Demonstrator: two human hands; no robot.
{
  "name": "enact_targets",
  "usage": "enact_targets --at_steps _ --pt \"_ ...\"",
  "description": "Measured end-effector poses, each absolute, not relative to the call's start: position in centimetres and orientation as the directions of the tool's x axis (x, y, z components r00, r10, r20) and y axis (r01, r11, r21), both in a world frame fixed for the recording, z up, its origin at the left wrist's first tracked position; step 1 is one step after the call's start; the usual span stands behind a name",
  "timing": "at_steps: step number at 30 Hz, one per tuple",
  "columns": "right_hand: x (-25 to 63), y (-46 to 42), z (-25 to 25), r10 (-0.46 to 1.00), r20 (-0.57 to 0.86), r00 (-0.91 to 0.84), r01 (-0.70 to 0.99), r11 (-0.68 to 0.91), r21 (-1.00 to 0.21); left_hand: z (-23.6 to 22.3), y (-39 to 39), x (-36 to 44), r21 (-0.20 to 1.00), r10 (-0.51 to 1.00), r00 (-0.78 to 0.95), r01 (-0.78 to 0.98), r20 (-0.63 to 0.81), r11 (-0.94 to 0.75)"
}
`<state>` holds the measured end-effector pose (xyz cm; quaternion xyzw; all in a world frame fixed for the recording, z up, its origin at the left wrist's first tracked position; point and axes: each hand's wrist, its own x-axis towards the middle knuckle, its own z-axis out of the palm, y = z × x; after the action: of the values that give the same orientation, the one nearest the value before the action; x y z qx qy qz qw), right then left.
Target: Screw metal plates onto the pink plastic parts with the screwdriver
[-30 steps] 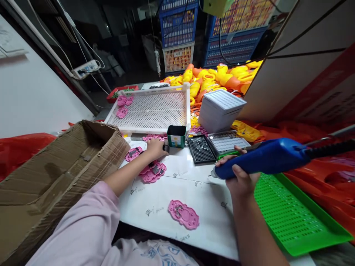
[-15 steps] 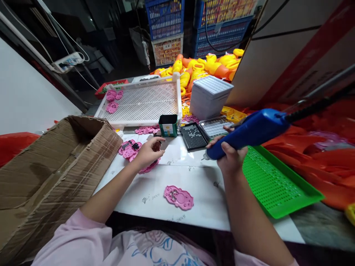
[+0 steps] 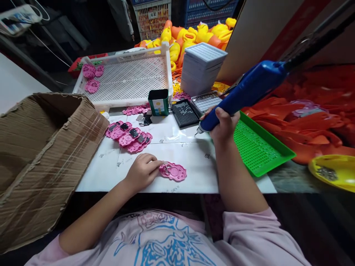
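Observation:
My left hand has its fingertips closed at the left end of a pink plastic piece, which lies flat on the white-covered table. Small metal-looking parts and a greyish bit show at that end; the fingers partly cover them. In my right hand is a blue electric screwdriver, tilted with its thin bit pointing down and left, above the table and apart from the pink piece. Beyond my left hand lies an overlapping group of pink pieces, several with dark plates on them. Loose dark plates lie behind these.
A cardboard box stands at left. Behind are a white perforated tray, a green tin, a black grid tray and stacked white trays. At right are a green basket and a yellow bowl holding small metal parts.
My left hand has moved down and toward me, from above the pink group to the near pink piece. The screwdriver stays in my right hand. The view has tilted down.

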<state>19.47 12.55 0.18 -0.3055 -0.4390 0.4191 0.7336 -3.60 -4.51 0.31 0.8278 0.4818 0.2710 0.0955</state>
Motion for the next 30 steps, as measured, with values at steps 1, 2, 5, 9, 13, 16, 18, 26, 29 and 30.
enact_targets --at_steps 1,2,5,9,13,16,18,26,29,30 --pt "19.4 12.5 0.2 0.883 0.393 0.258 -0.346 0.464 -0.816 0.1 -4.6 -3.7 0.402 0.849 0.377 0.759 0.370 -0.512" --pt "19.4 12.5 0.2 0.883 0.396 0.253 -0.345 0.465 -0.816 0.0 -4.7 -3.7 0.388 0.848 0.369 0.768 0.381 -0.509" --pt "19.3 12.5 0.2 0.883 0.396 0.252 -0.339 0.463 -0.819 -0.3 -4.9 -3.6 0.364 0.838 0.367 0.776 0.403 -0.515" --pt "19.3 12.4 0.4 0.885 0.379 0.270 -0.325 0.455 -0.829 -0.6 -4.9 -3.2 0.360 0.829 0.360 0.774 0.428 -0.522" --pt "19.3 12.3 0.5 0.886 0.383 0.264 -0.333 0.456 -0.825 -0.5 -4.9 -3.0 0.378 0.827 0.350 0.764 0.440 -0.524" --pt "19.3 12.4 0.4 0.889 0.380 0.257 -0.328 0.450 -0.831 -0.4 -4.8 -3.3 0.391 0.809 0.402 0.725 0.429 -0.567" --pt "19.3 12.4 0.4 0.893 0.366 0.261 -0.329 0.439 -0.836 -0.5 -4.6 -3.5 0.391 0.787 0.457 0.691 0.415 -0.608" --pt "19.3 12.3 0.5 0.894 0.372 0.248 -0.324 0.438 -0.839 -1.8 -3.5 -3.4 0.327 0.763 0.522 0.696 0.380 -0.639" --pt "19.3 12.2 0.6 0.893 0.372 0.251 -0.303 0.438 -0.847 -1.5 -3.6 -3.2 0.314 0.764 0.542 0.700 0.350 -0.641" --pt "19.3 12.2 0.7 0.894 0.371 0.251 -0.304 0.437 -0.847 -1.3 -3.7 -3.3 0.316 0.763 0.550 0.697 0.340 -0.644"
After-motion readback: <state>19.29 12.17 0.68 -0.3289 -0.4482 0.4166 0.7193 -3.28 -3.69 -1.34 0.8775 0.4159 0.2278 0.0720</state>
